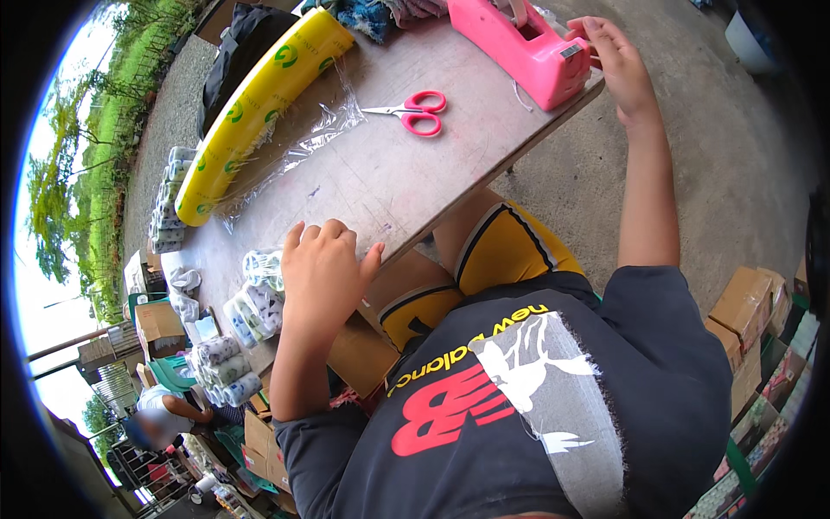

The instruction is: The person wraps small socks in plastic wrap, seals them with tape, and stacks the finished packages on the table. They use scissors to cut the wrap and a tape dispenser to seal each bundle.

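Observation:
My left hand is over the table's near edge, back upward, thumb spread from the slightly bent fingers. Its palm is hidden; nothing shows between thumb and fingers. A plastic-wrapped bundle of patterned rolls lies right beside it. My right hand is at the cutter end of a pink tape dispenser, fingers loosely bent and apart. Some fingertips are partly hidden behind the dispenser. Between the hands lie scissors with pink handles, blades toward a yellow roll of cling wrap. A loose sheet of clear film trails from the roll.
Patterned rolls are stacked at the left end of the table, with more behind the cling wrap. Black plastic and cloth lie at the far side. Cardboard boxes stand at right. Another person sits at lower left.

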The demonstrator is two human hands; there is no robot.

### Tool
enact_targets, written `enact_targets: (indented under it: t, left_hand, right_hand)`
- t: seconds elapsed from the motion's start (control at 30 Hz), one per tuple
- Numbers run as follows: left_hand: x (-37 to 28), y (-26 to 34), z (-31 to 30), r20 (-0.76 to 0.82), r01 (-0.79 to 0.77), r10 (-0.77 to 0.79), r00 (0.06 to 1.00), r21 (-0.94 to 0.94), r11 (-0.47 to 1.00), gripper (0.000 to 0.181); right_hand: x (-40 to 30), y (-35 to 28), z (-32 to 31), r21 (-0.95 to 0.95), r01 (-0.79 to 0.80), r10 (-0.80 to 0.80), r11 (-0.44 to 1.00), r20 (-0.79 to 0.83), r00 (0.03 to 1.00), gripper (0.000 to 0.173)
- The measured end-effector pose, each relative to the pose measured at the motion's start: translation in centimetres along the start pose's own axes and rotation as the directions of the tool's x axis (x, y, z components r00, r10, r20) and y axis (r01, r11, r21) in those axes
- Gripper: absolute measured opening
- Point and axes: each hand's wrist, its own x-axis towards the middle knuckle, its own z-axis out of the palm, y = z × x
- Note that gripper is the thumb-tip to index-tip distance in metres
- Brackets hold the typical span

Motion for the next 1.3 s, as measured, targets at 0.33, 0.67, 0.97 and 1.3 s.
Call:
enact_targets:
  t: [0.33, 0.67, 0.97, 1.3]
  left_hand:
    - [-4.0, -1.6, 0.7, -0.264, 0.077, -0.162, 0.951, -0.306, 0.949, 0.024]
    - [-2.6, -0.8, 4.4, -0.57, 0.07, -0.222, 0.791, -0.276, 0.959, 0.007]
    - [-2.2, -0.9, 4.4, -0.603, 0.053, -0.217, 0.768, -0.278, 0.959, 0.007]
    - [-1.5, -0.3, 4.4, -0.58, 0.167, -0.311, 0.753, -0.289, 0.943, 0.006]
  right_hand:
    - [0.7, -4.5, 2.3, 0.271, 0.07, -0.073, 0.96, -0.002, 0.997, 0.044]
    - [-5.6, -5.0, 0.4, -0.74, -0.083, -0.163, 0.667, -0.254, 0.953, 0.044]
    - [-0.7, -4.6, 2.1, -0.665, 0.002, -0.105, 0.747, -0.115, 0.988, 0.031]
    - [-4.6, -4.2, -0.9, 0.152, 0.035, -0.035, 0.988, -0.002, 0.999, 0.027]
